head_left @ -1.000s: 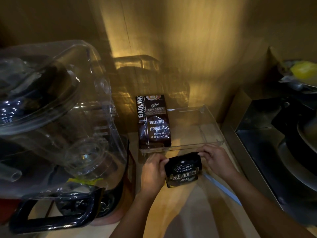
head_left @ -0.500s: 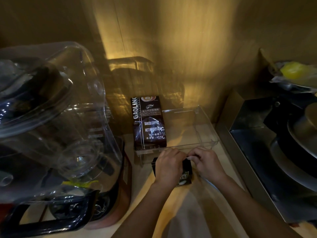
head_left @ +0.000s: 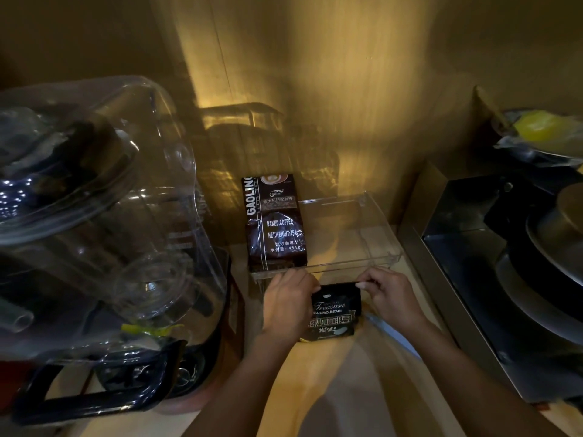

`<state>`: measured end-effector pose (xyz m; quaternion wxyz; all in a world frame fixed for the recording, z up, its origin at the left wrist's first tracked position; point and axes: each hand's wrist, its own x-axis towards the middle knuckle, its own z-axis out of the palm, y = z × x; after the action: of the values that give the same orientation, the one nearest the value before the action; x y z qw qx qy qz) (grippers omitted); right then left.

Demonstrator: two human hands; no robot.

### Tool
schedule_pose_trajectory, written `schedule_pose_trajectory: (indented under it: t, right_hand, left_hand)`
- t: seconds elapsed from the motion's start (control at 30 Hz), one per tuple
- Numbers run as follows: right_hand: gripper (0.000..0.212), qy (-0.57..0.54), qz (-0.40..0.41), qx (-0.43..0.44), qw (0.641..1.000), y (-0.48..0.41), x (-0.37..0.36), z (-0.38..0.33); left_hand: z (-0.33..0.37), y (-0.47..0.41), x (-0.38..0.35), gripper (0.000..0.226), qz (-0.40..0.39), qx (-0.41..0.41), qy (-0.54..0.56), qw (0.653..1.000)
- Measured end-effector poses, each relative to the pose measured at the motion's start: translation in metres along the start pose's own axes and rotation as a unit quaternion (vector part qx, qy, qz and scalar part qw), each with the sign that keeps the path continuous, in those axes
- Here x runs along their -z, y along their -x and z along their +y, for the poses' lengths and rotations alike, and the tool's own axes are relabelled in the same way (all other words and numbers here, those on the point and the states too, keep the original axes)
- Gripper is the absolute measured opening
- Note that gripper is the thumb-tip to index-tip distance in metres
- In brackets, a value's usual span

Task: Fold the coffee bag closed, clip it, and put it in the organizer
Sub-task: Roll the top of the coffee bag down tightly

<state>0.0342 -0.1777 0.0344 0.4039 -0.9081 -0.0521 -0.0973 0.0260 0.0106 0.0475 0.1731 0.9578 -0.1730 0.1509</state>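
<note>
- Now your left hand (head_left: pixel 288 299) and right hand (head_left: pixel 389 294) pinch the small black coffee bag (head_left: pixel 335 310) by its top corners.
- It sits on the wooden counter (head_left: pixel 331 373), just before the clear plastic organizer (head_left: pixel 375 231).

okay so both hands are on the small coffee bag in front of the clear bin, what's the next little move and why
Probably fold the top edge of the small bag down once more and press it flat. Both the left hand and right hand pinch its top corners, it lies on the counter outside the organizer, and no clip shows on it yet.
</note>
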Motion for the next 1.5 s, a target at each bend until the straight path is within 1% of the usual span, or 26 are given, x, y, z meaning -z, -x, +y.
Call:
schedule_pose_trajectory:
  t: [0.1,0.23,0.3,0.4,0.47,0.53,0.6,0.67,0.73,0.8,0.87,0.93,1.03,1.17,1.27,1.37,1.4,1.5]
  right_hand:
    - [0.007,0.0,-0.011,0.003,1.0,0.0,-0.001,-0.001]
    - [0.008,-0.009,-0.011,-0.017,1.0,0.0,-0.003,0.001]
    - [0.007,-0.012,-0.008,-0.025,1.0,0.0,-0.003,0.001]
    - [0.004,0.002,-0.007,-0.017,1.0,-0.002,-0.001,-0.001]
    - [0.002,0.042,-0.01,0.031,0.999,-0.003,0.001,-0.006]
    - [0.008,0.097,-0.006,0.095,0.991,-0.002,0.0,-0.013]
    - [0.01,0.144,-0.017,0.162,0.976,-0.001,-0.005,-0.025]
    - [0.008,0.181,-0.046,0.227,0.956,0.0,-0.018,-0.04]
    - [0.012,0.192,-0.066,0.265,0.942,0.0,-0.032,-0.052]
    - [0.016,0.195,-0.082,0.277,0.937,-0.002,-0.043,-0.059]
    - [0.014,0.182,-0.104,0.274,0.939,-0.004,-0.047,-0.061]
    - [0.014,0.172,-0.104,0.27,0.942,-0.005,-0.045,-0.058]
    - [0.011,0.138,-0.079,0.235,0.959,-0.005,-0.033,-0.044]
    - [0.009,0.107,-0.058,0.203,0.972,0.0,-0.019,-0.025]
    - [0.007,0.074,-0.025,0.154,0.985,0.002,-0.013,-0.014]
    - [0.022,0.08,0.006,0.079,0.994,0.002,-0.011,-0.004]
    - [0.025,0.081,0.013,0.066,0.994,0.002,-0.011,-0.003]
    - [0.024,0.077,0.004,0.08,0.994,0.001,-0.011,-0.005]
  left_hand:
    - [-0.005,0.006,0.005,0.021,0.009,0.011,0.005,1.0]
    - [-0.009,0.013,0.007,0.032,0.014,0.075,0.064,0.995]
    - [-0.012,0.014,0.006,0.028,0.02,0.092,0.105,0.99]
    - [-0.016,0.016,0.004,0.012,0.02,0.102,0.142,0.984]
    - [-0.018,0.019,0.004,0.006,0.023,0.104,0.15,0.983]
    - [-0.019,0.022,0.002,0.007,0.025,0.101,0.151,0.983]
    - [-0.017,0.024,0.001,0.008,0.028,0.1,0.153,0.983]
    - [-0.014,0.024,0.0,0.007,0.03,0.108,0.147,0.983]
    - [-0.013,0.026,0.0,0.005,0.033,0.112,0.138,0.984]
    - [-0.013,0.028,0.001,0.005,0.033,0.107,0.13,0.985]
    - [-0.015,0.03,0.002,0.004,0.029,0.105,0.121,0.987]
    - [-0.017,0.031,0.002,0.004,0.028,0.101,0.115,0.988]
    - [-0.02,0.032,0.003,0.006,0.032,0.107,0.125,0.986]
    - [-0.019,0.032,0.002,0.009,0.031,0.082,0.126,0.988]
    - [-0.019,0.03,0.001,0.01,0.024,0.079,0.125,0.989]
    - [-0.021,0.029,0.002,0.01,0.019,0.082,0.126,0.988]
    - [-0.021,0.028,0.002,0.01,0.02,0.086,0.127,0.988]
    - [-0.02,0.023,0.003,0.009,0.02,0.084,0.082,0.993]
